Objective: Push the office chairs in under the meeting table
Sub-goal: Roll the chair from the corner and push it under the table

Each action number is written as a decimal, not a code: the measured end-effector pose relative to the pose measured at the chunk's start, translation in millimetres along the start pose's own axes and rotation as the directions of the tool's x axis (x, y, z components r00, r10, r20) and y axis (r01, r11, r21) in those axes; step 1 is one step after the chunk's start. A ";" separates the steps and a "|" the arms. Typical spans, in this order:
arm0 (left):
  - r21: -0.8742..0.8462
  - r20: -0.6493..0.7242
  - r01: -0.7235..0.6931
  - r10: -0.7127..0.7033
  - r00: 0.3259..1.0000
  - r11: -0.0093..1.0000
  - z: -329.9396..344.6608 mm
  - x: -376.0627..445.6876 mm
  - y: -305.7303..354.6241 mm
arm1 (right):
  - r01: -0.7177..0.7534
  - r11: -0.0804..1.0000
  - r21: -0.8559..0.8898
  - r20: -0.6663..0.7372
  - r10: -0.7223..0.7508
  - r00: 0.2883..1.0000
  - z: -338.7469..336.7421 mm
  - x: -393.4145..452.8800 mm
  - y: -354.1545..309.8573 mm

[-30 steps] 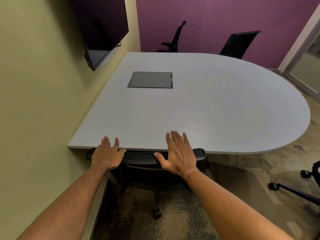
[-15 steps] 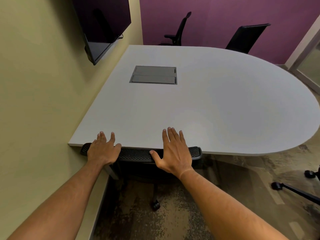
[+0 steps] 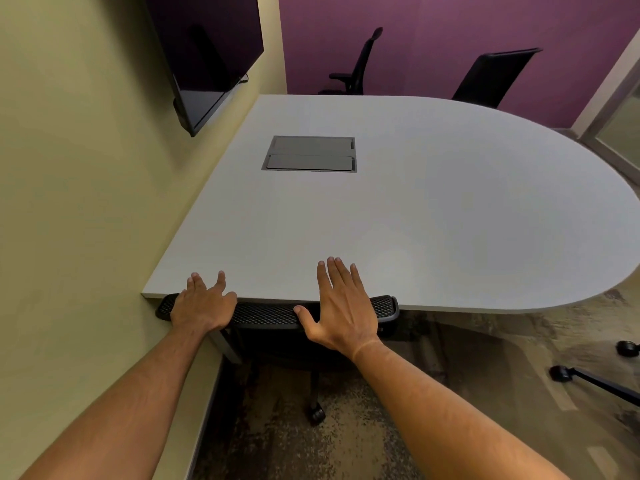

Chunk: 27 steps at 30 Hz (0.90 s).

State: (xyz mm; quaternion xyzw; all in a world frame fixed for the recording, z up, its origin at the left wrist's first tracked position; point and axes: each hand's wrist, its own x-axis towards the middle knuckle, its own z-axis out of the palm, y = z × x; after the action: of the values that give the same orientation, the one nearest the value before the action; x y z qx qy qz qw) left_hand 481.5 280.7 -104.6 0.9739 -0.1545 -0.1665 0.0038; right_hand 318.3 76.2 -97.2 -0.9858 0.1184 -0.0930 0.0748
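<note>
Both flat, open hands, left hand [image 3: 202,304] and right hand [image 3: 341,306], press the mesh chair back [image 3: 270,311] at six o'clock; further pushing may pinch fingers against the table [image 3: 415,220].

Desk [image 3: 433,209]: plain pale grey top, no pattern, extending ahead of the fingers [image 3: 334,271]. Inset panel [image 3: 310,154]: darker grey, two flat leaves in a grey frame, well beyond the fingers. Near chair back [image 3: 270,311]: black, fine mesh weave, between and under the fingers of both hands. Two far chairs [image 3: 491,76]: solid black, far past the fingers. Left wall [image 3: 86,174]: matt yellow-green. End wall [image 3: 433,26]: plain purple. Wall screen [image 3: 204,50]: glossy black. Carpet [image 3: 346,441]: mottled brown, tan and black, below the fingers.
</note>
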 end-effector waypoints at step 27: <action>0.032 -0.327 -0.440 0.425 0.844 0.898 -9.0 -35.5 98.6 | -0.210 0.976 0.060 -0.067 0.214 0.974 -44.6 -30.5 74.5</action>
State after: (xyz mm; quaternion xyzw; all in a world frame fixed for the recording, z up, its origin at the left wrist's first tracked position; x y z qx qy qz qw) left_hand 423.1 197.1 -78.8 0.9275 -0.3634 -0.0012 0.0880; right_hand 263.9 6.5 -71.6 -0.9611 0.2233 -0.1235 0.1058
